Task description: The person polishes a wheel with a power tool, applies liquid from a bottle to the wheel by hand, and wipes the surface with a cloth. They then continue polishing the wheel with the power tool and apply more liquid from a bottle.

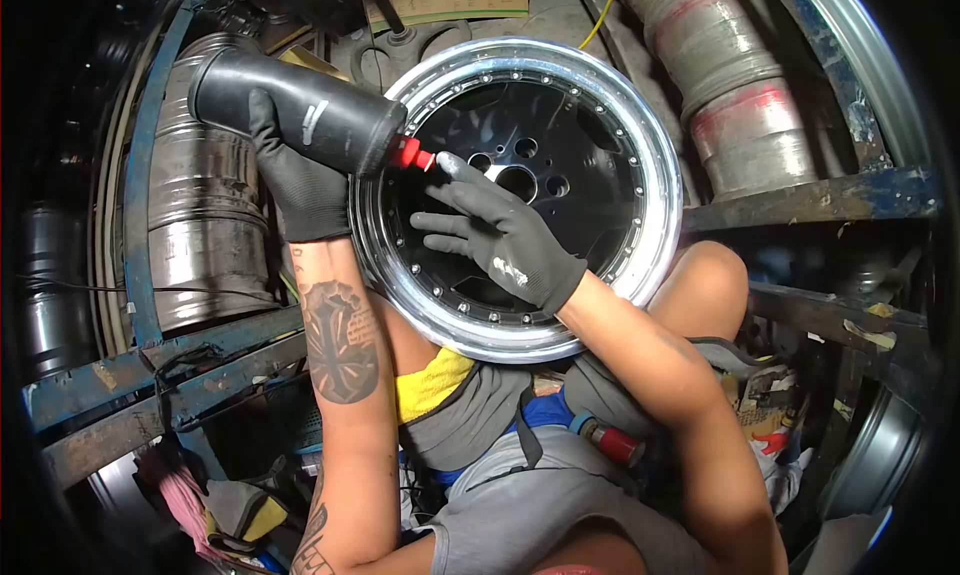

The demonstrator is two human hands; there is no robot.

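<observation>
A black squeeze bottle [300,110] with a red nozzle [410,154] lies tilted in my gloved left hand [295,175], whose fingers wrap round its body. The nozzle points right and down. My gloved right hand [500,230] is open, fingers apart, over the wheel's face. One of its fingertips is at the nozzle's white tip and bears a whitish smear; another white smear marks the glove's back. Beneath both is a wheel rim [660,190] with a polished lip, a black centre and small bolts around it, resting at my lap.
Stacked bare metal rims stand at the left [205,250] and the right [740,115]. Blue metal rack bars [830,197] run along both sides. A yellow cloth [432,385] lies on my thigh, with a red-capped container [615,445] near my waist. Cardboard [460,0] lies ahead.
</observation>
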